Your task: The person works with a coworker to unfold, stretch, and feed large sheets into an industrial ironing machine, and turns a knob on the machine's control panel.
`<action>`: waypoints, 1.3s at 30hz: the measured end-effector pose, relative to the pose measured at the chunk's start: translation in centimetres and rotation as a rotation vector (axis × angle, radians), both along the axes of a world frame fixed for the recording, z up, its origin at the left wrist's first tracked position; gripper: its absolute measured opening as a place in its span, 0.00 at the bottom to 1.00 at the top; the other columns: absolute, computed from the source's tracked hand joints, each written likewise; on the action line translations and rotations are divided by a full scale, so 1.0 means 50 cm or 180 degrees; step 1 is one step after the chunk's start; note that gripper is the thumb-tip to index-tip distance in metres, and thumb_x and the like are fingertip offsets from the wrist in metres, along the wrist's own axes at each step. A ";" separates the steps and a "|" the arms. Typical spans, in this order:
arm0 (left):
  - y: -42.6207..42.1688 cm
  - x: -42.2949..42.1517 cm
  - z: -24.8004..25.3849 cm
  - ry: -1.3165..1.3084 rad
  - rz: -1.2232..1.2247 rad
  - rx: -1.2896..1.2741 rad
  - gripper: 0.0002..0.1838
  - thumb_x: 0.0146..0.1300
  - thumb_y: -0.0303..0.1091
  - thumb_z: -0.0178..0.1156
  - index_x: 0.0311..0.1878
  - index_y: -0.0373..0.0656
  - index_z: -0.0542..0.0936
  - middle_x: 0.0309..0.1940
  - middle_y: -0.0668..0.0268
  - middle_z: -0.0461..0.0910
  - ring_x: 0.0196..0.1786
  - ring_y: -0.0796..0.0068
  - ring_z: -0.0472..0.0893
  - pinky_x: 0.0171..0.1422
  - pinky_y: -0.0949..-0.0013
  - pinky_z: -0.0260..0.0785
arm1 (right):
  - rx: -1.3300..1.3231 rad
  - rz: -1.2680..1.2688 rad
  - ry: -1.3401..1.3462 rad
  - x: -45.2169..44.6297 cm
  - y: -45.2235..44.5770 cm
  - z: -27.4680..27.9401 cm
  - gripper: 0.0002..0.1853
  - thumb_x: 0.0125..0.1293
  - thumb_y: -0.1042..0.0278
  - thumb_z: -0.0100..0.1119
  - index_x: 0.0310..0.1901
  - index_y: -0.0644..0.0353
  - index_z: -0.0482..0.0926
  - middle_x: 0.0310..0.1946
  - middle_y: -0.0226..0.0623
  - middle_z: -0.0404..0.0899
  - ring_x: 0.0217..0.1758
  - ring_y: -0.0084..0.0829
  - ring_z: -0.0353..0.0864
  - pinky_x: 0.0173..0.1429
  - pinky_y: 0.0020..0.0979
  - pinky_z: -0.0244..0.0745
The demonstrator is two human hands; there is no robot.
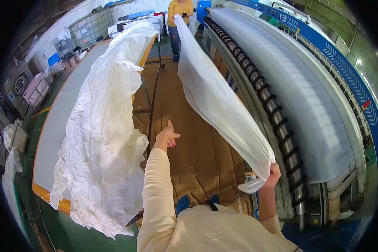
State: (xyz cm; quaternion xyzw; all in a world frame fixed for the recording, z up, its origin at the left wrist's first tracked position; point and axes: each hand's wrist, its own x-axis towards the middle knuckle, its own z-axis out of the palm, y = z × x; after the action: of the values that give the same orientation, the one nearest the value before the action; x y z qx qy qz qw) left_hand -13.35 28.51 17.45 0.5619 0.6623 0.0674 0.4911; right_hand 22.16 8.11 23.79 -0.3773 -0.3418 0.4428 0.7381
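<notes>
Sheet: one long white sheet, drawn out above the aisle between the counter's right edge and the machine, held at both ends and sagging in between.
Right hand: one grip, clamped on the near end of the sheet, a short tail of cloth hanging below the fist.
Left hand: one grip, fingers apart, one pointing forward; it is over the aisle, between the counter's right edge and the sheet.
Co-worker: one person in a yellow top and dark trousers, at the far end of the aisle, a hand on the sheet's far end.
Counter: one, long and grey-topped with an orange rim; its top shows along the left edge.
Heap: one crumpled white heap, running the counter's length and spilling over the near and right edges; I can't count the pieces.
Machine: one, with a blue frame, a bar wound in a black spiral, and a broad white bed alongside.
Containers: one pink cart, contents unclear from here; one pale bin with white cloth in it.
Floor: brown covering underfoot, two blue shoes on it.
</notes>
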 end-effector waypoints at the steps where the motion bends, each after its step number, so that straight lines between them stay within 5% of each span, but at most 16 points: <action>1: 0.004 -0.008 0.004 0.0070 -0.0014 -0.0038 0.50 0.61 0.38 0.52 0.63 0.44 0.18 0.30 0.50 0.80 0.28 0.61 0.80 0.29 0.63 0.73 | -0.0117 0.0082 0.0277 0.003 -0.013 0.009 0.11 0.53 0.67 0.40 0.29 0.63 0.73 0.17 0.33 0.70 0.15 0.24 0.66 0.19 0.23 0.61; 7: 0.036 -0.026 -0.013 0.0364 -0.0028 -0.0132 0.51 0.60 0.37 0.52 0.63 0.44 0.17 0.29 0.50 0.80 0.26 0.60 0.80 0.30 0.63 0.72 | -0.0625 0.0196 0.0973 -0.003 -0.054 0.039 0.14 0.51 0.67 0.42 0.35 0.65 0.74 0.19 0.34 0.73 0.17 0.24 0.70 0.19 0.24 0.65; 12: 0.043 -0.019 -0.018 0.0356 -0.0106 0.0006 0.52 0.58 0.37 0.55 0.64 0.43 0.19 0.29 0.48 0.79 0.26 0.58 0.80 0.31 0.62 0.74 | -0.0568 0.0023 0.0584 0.009 -0.060 -0.010 0.15 0.48 0.67 0.44 0.37 0.65 0.74 0.21 0.34 0.74 0.19 0.24 0.71 0.20 0.24 0.67; 15: 0.039 -0.011 -0.022 0.0497 -0.0083 0.0249 0.50 0.57 0.37 0.57 0.66 0.40 0.28 0.28 0.50 0.79 0.25 0.60 0.80 0.30 0.61 0.74 | -0.0715 -0.0020 0.0445 -0.011 -0.092 -0.012 0.15 0.47 0.69 0.47 0.38 0.65 0.74 0.28 0.33 0.75 0.28 0.22 0.72 0.32 0.25 0.69; 20: 0.041 0.021 -0.064 0.0249 -0.0083 0.0488 0.41 0.60 0.46 0.54 0.66 0.35 0.44 0.31 0.51 0.79 0.28 0.63 0.80 0.33 0.59 0.73 | -0.0702 0.0416 -0.0611 -0.054 -0.113 -0.026 0.07 0.47 0.68 0.50 0.26 0.62 0.74 0.19 0.26 0.70 0.21 0.16 0.66 0.25 0.23 0.62; 23: 0.050 0.063 -0.094 -0.1740 0.0921 0.0480 0.38 0.61 0.58 0.46 0.61 0.33 0.56 0.37 0.53 0.79 0.35 0.65 0.80 0.37 0.57 0.74 | -0.0574 0.1351 -0.1221 -0.086 -0.121 0.004 0.04 0.47 0.71 0.50 0.20 0.61 0.72 0.14 0.22 0.64 0.18 0.14 0.60 0.21 0.22 0.55; 24: 0.053 0.081 -0.101 -0.1728 0.0887 0.0471 0.38 0.61 0.58 0.46 0.61 0.33 0.56 0.37 0.53 0.79 0.35 0.65 0.80 0.37 0.57 0.74 | -0.0188 0.1789 -0.1546 -0.100 -0.119 0.014 0.04 0.47 0.72 0.50 0.21 0.62 0.72 0.14 0.23 0.64 0.17 0.15 0.60 0.20 0.23 0.54; 27: 0.059 0.138 -0.114 -0.3897 0.1305 0.0509 0.39 0.61 0.64 0.38 0.59 0.35 0.61 0.46 0.54 0.76 0.45 0.61 0.77 0.48 0.56 0.71 | 0.0074 0.2381 -0.1861 -0.131 -0.135 0.042 0.04 0.48 0.73 0.49 0.21 0.63 0.71 0.13 0.25 0.64 0.17 0.16 0.59 0.19 0.23 0.53; 31: 0.030 0.191 -0.128 -0.4575 0.1612 0.0477 0.32 0.65 0.56 0.37 0.59 0.36 0.62 0.53 0.56 0.71 0.53 0.57 0.72 0.58 0.56 0.65 | -0.0249 0.2687 -0.1943 -0.141 -0.148 0.050 0.04 0.48 0.74 0.49 0.22 0.64 0.71 0.13 0.27 0.64 0.16 0.17 0.59 0.19 0.25 0.53; 35: 0.064 0.168 -0.261 -0.4371 0.2021 0.0282 0.26 0.67 0.46 0.35 0.60 0.35 0.63 0.57 0.55 0.67 0.58 0.56 0.68 0.64 0.58 0.59 | -0.0347 0.2475 -0.2210 -0.135 -0.171 0.043 0.04 0.48 0.73 0.49 0.22 0.64 0.71 0.12 0.29 0.63 0.16 0.19 0.60 0.20 0.26 0.55; 39: 0.000 0.097 -0.184 -0.3950 0.2679 0.0264 0.23 0.65 0.38 0.35 0.57 0.34 0.65 0.55 0.54 0.69 0.57 0.58 0.70 0.63 0.58 0.61 | -0.0475 0.2187 -0.2420 -0.123 -0.195 0.030 0.05 0.47 0.72 0.51 0.24 0.65 0.72 0.14 0.33 0.65 0.18 0.22 0.63 0.22 0.27 0.58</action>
State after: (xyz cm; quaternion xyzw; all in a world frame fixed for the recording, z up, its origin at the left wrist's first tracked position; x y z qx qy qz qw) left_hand -8.49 28.51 8.26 0.1381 0.4196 0.5788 0.6854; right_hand 16.03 -1.65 25.28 -0.4292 -0.6575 0.5144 0.3448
